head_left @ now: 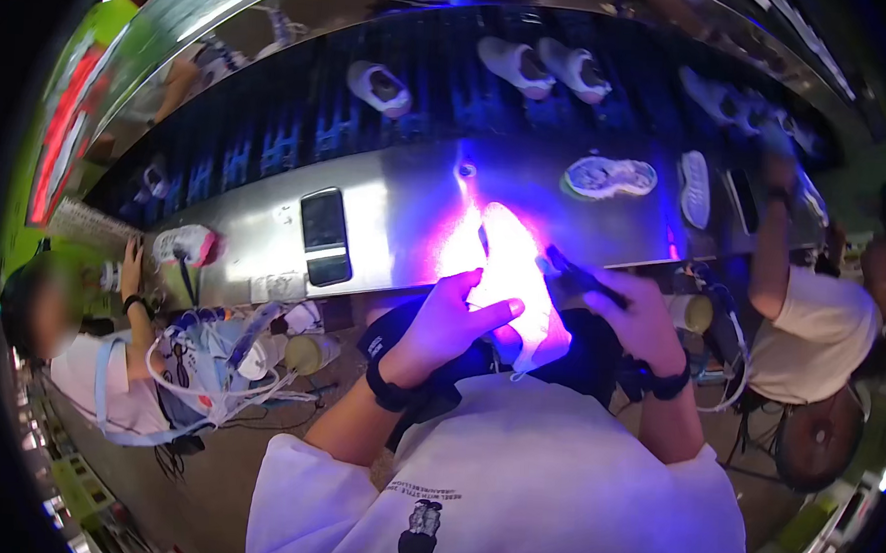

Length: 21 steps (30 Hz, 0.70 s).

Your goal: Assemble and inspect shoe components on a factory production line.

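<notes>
One shoe [529, 271], washed out by violet glare, is clamped in the left hand [443, 322] at the near edge of the worktop [256, 212], head view. A black tool [593, 281] is gripped in the right hand [643, 319], tip near the shoe; contact can't be told. Hands are seen apart. A dark phone [326, 232] is laid farther left.

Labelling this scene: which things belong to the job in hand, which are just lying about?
Job in hand:
- bright item, likely a shoe, held by the left hand
- dark tool, in the right hand

Probably just lying about:
- phone on the metal bench
- single shoe on the dark belt
</notes>
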Each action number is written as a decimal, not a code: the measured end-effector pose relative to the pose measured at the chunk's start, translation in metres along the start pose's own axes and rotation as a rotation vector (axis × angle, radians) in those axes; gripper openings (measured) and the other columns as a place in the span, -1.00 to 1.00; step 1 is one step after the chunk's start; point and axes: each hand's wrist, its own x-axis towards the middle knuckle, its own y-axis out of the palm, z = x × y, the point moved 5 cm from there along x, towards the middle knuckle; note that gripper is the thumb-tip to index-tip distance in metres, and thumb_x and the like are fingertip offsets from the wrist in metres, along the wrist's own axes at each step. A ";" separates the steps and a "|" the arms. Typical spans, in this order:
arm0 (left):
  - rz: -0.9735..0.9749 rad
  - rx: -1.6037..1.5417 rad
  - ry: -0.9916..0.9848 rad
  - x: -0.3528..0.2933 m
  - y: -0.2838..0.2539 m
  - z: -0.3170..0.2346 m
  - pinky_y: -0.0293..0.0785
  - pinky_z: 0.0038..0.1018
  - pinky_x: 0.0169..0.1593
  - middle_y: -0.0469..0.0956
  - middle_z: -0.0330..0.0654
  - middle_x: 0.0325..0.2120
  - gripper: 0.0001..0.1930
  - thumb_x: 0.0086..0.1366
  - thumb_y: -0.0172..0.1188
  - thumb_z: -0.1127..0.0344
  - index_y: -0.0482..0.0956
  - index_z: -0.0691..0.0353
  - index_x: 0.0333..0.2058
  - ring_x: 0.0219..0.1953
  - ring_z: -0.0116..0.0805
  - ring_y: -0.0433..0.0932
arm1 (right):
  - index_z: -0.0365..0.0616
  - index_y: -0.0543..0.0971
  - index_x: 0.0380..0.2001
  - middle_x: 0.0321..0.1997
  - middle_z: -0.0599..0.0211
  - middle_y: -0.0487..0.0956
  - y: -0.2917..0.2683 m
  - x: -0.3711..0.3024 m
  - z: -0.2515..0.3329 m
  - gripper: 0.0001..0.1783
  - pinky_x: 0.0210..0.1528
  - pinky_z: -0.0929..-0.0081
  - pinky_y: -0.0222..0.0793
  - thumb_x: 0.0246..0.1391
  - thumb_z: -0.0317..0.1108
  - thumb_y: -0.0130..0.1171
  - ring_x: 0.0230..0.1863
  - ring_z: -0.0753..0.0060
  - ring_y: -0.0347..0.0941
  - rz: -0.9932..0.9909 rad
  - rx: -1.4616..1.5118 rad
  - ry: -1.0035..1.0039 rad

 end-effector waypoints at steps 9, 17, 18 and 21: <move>-0.051 -0.085 0.402 0.018 0.011 -0.026 0.53 -0.51 -0.09 0.67 -0.23 -0.24 -0.67 0.29 0.36 0.29 0.60 0.37 -0.06 -0.20 -0.51 0.61 | -0.18 0.59 0.14 -0.09 0.21 0.72 -0.029 -0.012 0.001 -0.51 0.04 0.45 0.46 0.09 -0.50 0.33 -0.12 0.46 0.57 0.086 -0.008 0.103; -0.198 -0.120 0.500 0.042 0.010 -0.019 0.53 -0.46 -0.05 0.68 -0.16 -0.23 -0.59 0.24 0.41 0.22 0.60 0.41 -0.06 -0.16 -0.45 0.63 | -0.20 0.63 0.07 -0.16 0.20 0.71 -0.046 -0.040 -0.016 -0.57 0.01 0.47 0.44 0.08 -0.50 0.34 -0.16 0.48 0.56 0.102 -0.106 0.163; -0.207 -0.081 0.513 0.045 0.010 -0.018 0.53 -0.44 -0.04 0.68 -0.14 -0.23 -0.57 0.23 0.42 0.20 0.60 0.42 -0.06 -0.15 -0.42 0.63 | -0.20 0.63 0.08 -0.22 0.25 0.69 -0.046 -0.044 -0.015 -0.57 -0.03 0.48 0.43 0.08 -0.51 0.32 -0.21 0.48 0.54 0.053 -0.156 0.136; -0.234 -0.139 0.506 0.048 0.013 -0.017 0.53 -0.42 -0.04 0.68 -0.11 -0.23 -0.55 0.22 0.42 0.18 0.59 0.43 -0.07 -0.15 -0.40 0.63 | -0.20 0.62 0.10 -0.28 0.28 0.67 -0.044 -0.047 -0.016 -0.55 -0.08 0.49 0.43 0.09 -0.50 0.30 -0.25 0.48 0.54 -0.017 -0.218 0.109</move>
